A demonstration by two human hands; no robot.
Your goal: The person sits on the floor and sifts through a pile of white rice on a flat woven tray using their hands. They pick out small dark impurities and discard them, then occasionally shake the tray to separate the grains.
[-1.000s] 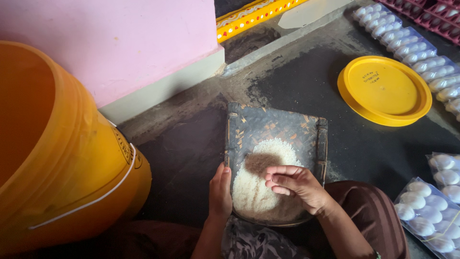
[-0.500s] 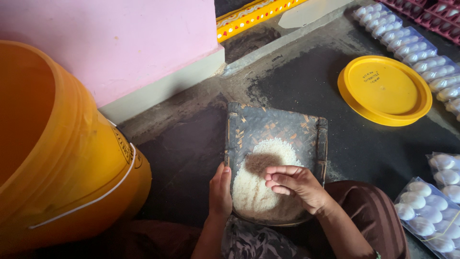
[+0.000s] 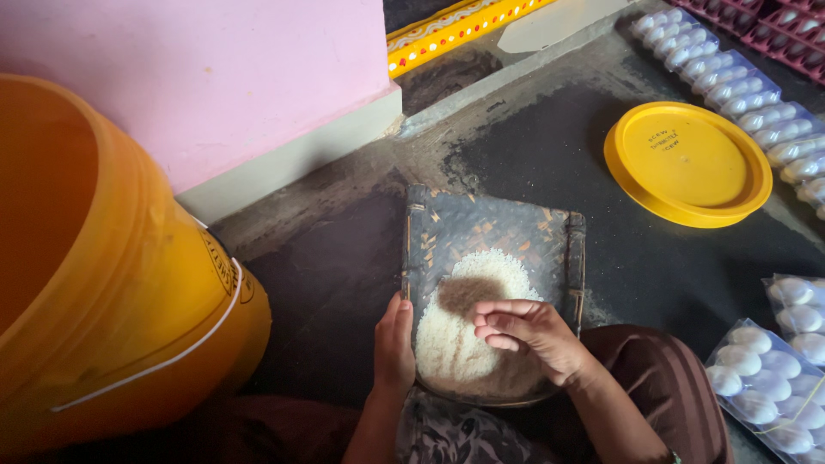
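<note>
While the right hand [image 3: 528,337] hovers low over the heap of white rice [image 3: 464,331], its fingers curl loosely inward with the tips drawn together just above the grains; whether they pinch anything I cannot tell. Beside it, the left hand [image 3: 394,344] grips the left edge of the woven winnowing tray [image 3: 494,232], fingers lying along the rim. That tray sits at lower centre of the frame on the dark floor [image 3: 335,283], its rice gathered toward the near end. Farther out, a large orange bucket [image 3: 112,283] fills the left side, and a round yellow lid [image 3: 687,163] lies flat at upper right. Clear plastic packs of white oval pieces [image 3: 760,378] line the right edge.
</note>
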